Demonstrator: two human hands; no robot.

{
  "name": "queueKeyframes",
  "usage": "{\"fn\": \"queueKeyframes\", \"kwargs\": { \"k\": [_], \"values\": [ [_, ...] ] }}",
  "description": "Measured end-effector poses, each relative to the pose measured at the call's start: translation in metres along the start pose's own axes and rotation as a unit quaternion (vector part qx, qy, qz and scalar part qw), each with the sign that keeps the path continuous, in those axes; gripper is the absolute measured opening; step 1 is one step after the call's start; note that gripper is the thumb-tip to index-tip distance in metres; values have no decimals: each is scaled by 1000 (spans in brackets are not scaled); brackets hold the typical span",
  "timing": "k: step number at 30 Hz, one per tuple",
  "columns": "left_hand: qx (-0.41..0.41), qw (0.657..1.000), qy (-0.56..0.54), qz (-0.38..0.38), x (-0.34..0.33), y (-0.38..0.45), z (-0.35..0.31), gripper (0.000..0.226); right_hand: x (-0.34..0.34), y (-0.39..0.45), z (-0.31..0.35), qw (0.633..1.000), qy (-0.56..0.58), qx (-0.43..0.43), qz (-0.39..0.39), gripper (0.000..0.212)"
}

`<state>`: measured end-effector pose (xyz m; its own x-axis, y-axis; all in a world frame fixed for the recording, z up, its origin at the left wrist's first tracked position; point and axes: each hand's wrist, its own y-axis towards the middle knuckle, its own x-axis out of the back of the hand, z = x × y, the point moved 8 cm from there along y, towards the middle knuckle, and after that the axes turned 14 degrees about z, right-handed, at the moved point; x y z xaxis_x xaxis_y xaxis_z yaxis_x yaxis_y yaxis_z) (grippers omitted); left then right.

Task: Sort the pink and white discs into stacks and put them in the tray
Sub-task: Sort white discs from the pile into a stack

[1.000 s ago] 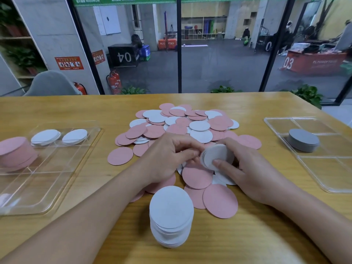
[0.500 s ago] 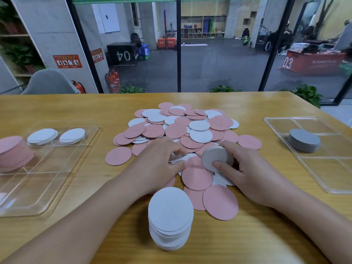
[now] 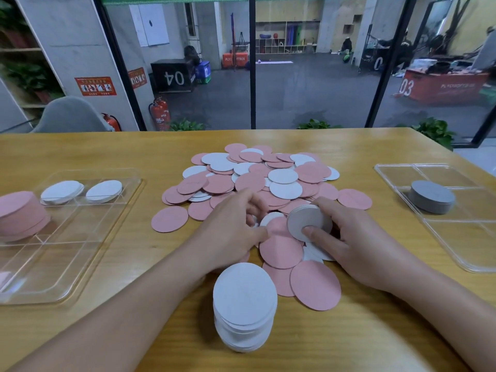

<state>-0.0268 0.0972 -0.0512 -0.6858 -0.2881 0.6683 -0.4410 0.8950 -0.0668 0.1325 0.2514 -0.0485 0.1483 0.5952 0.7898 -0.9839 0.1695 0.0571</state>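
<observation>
Holding a small stack of white discs (image 3: 308, 222) on edge, tilted so its flat face looks back toward the person, the right hand (image 3: 357, 242) has its grip closed round it, thumb pressed on the near face and fingers curled behind the rim. The left hand (image 3: 233, 229) sits just beside it, over the near edge of the loose pile (image 3: 257, 181), fingers curled down; they seem to be pinching at a white disc (image 3: 269, 218) that lies half under pink ones, though what that grip has hold of I cannot tell. That disc lies between the two hands, touching or nearly touching the held stack, so the left hand is the nearer one to lift it and pass it across, flat face to flat face. The discs look thin, round and matte, pink and white mixed and overlapping across the middle of the surface (image 3: 375, 331). A taller white stack (image 3: 245, 307) stands upright close to the person. The left tray (image 3: 80, 253), clear and divided, holds two low white stacks in its far compartments and a thick pink stack (image 3: 21, 213) at its left edge. Judging by the pile, much sorting remains.
</observation>
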Motion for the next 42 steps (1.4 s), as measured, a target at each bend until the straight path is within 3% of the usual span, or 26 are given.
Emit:
{"fn": "queueKeyframes", "kwargs": {
  "k": [3, 7, 13, 17, 27, 31, 33, 37, 42],
  "values": [
    [-13, 998, -68, -11, 7, -2, -2, 43, 0, -1, 2, 1000, 1, 4, 0, 8],
    [-23, 983, -171, -56, 19, -2, 7, 28, 0, -2, 3, 1000, 7, 7, 1, 9],
    [-11, 980, -155, -123, 34, -5, 23, 9, 0, -2, 4, 1000, 1, 8, 3, 11],
    [-37, 975, -147, -161, 41, -7, 16, 9, 1, -3, 5, 1000, 1, 11, 4, 13],
    [-145, 984, -100, 30, 3, -3, -17, 13, 1, -3, 5, 1000, 21, 8, -9, 20],
    [-161, 984, -59, 38, -3, -8, -25, 31, -5, -1, 15, 999, -11, 32, 12, 5],
    [-151, 987, -43, 36, -3, -8, -22, 35, -5, 0, 12, 1000, -3, 25, 16, 8],
    [-105, 992, 72, -15, 16, -6, -6, 24, -4, -1, 9, 1000, 4, 17, 17, 12],
    [-63, 981, 174, 54, 12, -7, 2, 29, -4, -2, 8, 1000, 11, 20, 16, 11]
  ]
}}
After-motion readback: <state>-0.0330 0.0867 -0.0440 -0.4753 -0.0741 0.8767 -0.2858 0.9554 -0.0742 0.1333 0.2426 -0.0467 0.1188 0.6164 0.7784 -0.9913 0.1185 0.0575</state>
